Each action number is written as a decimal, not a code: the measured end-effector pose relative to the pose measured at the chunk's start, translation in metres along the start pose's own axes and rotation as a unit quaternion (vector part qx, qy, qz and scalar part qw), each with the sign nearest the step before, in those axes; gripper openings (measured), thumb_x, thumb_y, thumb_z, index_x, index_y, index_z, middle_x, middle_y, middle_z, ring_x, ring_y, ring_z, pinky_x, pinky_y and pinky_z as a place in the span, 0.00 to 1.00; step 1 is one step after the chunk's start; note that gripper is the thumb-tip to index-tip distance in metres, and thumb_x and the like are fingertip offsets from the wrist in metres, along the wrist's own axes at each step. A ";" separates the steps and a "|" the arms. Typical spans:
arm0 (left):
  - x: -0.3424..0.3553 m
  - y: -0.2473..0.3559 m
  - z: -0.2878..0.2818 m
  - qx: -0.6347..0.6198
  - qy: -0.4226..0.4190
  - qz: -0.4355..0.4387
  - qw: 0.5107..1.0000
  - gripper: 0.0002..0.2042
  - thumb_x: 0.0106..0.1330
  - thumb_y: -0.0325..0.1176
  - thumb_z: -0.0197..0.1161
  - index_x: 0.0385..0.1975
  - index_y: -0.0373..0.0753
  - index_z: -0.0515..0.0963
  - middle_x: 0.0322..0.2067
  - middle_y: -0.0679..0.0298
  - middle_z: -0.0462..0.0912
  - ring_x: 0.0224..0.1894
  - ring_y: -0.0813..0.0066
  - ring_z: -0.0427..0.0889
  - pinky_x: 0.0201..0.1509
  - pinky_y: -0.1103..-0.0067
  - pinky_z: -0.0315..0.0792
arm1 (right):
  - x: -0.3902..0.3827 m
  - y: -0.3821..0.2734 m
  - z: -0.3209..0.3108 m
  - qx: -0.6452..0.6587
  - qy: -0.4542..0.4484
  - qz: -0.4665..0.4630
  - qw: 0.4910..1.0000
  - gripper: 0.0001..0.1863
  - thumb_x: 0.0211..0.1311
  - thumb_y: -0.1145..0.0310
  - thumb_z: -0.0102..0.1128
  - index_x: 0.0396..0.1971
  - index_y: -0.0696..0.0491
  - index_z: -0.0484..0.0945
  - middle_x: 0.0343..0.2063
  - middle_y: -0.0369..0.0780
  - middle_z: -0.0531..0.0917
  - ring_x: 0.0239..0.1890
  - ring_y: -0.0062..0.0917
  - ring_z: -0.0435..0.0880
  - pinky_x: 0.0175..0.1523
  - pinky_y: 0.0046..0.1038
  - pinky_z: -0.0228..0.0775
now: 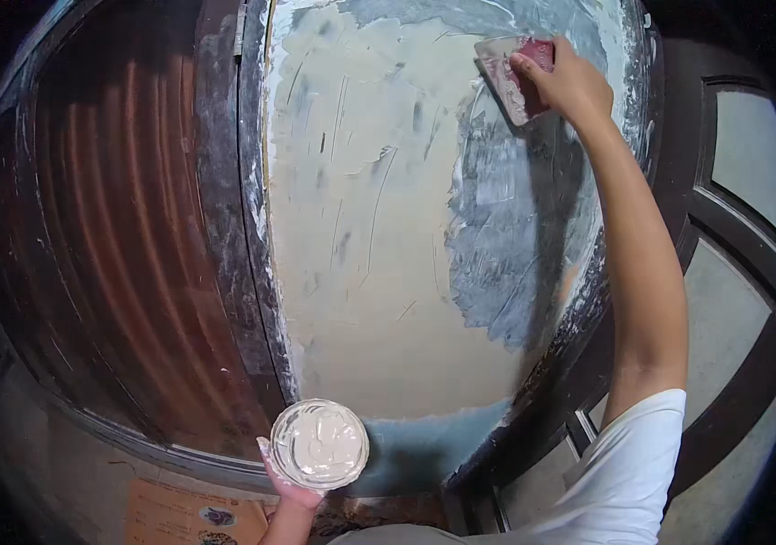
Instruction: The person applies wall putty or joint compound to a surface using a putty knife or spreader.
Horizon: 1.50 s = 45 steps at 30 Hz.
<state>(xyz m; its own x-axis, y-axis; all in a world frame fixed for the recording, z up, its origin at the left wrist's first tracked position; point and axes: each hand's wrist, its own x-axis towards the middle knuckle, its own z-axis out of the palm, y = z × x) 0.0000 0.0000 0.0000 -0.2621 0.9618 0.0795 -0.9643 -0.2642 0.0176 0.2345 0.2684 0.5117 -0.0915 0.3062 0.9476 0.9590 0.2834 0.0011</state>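
My right hand (570, 80), arm raised, grips a flat red scraper (521, 77) smeared with pale paste, held at the upper right of a panel (361, 236). The panel carries a cream coat with streaks and scratches over much of it, with bare grey-blue patches along the right and a blue band at the bottom. At the lower middle my left hand (286, 477) holds up a round tub (320, 443) of smooth cream paste, with white smears on my fingers.
A dark reddish, rippled glass pane (115, 254) in a scuffed frame stands on the left. A dark door (742, 163) with pale insets is at the right. An orange printed sheet (179, 513) lies on the floor at lower left.
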 end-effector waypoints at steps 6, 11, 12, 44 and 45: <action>0.001 -0.002 0.010 0.092 -0.034 0.013 0.995 0.40 0.65 0.69 0.42 0.69 0.43 0.62 0.69 0.54 0.60 0.70 0.46 0.60 0.71 0.48 0.55 | -0.024 -0.018 0.005 -0.037 -0.035 -0.116 0.992 0.37 0.55 0.30 0.55 0.46 0.51 0.73 0.35 0.46 0.86 0.39 0.44 0.86 0.40 0.44 0.76; 0.002 -0.003 0.006 0.085 -0.030 0.010 0.996 0.40 0.65 0.68 0.43 0.68 0.43 0.62 0.69 0.53 0.61 0.69 0.47 0.61 0.71 0.49 0.56 | 0.005 0.015 0.000 -0.002 -0.007 0.027 1.000 0.41 0.52 0.27 0.55 0.46 0.53 0.74 0.37 0.46 0.86 0.41 0.43 0.86 0.42 0.43 0.77; 0.001 -0.002 0.005 0.069 -0.017 0.005 0.997 0.40 0.65 0.68 0.43 0.68 0.43 0.62 0.69 0.53 0.61 0.70 0.47 0.61 0.71 0.48 0.55 | 0.003 0.011 0.000 0.003 -0.014 0.006 1.000 0.41 0.52 0.27 0.55 0.47 0.53 0.74 0.37 0.46 0.86 0.41 0.43 0.86 0.42 0.43 0.77; -0.003 -0.001 -0.003 0.036 -0.028 0.024 0.999 0.40 0.65 0.68 0.42 0.68 0.43 0.62 0.69 0.52 0.61 0.70 0.45 0.60 0.71 0.47 0.54 | -0.045 -0.068 0.005 -0.019 0.003 -0.201 0.979 0.31 0.58 0.35 0.57 0.45 0.49 0.71 0.29 0.45 0.85 0.32 0.44 0.84 0.34 0.44 0.73; -0.005 0.002 -0.003 0.028 -0.020 0.029 0.999 0.40 0.65 0.68 0.41 0.68 0.43 0.63 0.69 0.52 0.61 0.69 0.45 0.60 0.71 0.47 0.54 | -0.067 -0.082 0.009 -0.003 -0.003 -0.251 0.968 0.30 0.57 0.37 0.59 0.44 0.49 0.71 0.29 0.44 0.85 0.32 0.44 0.84 0.37 0.43 0.73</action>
<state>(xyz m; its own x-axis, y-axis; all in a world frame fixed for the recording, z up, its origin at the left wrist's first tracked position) -0.0003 -0.0054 -0.0033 -0.3149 0.9413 0.1219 -0.9436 -0.3243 0.0671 0.1598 0.2325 0.4454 -0.5471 0.1364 0.8259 0.7955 0.3918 0.4623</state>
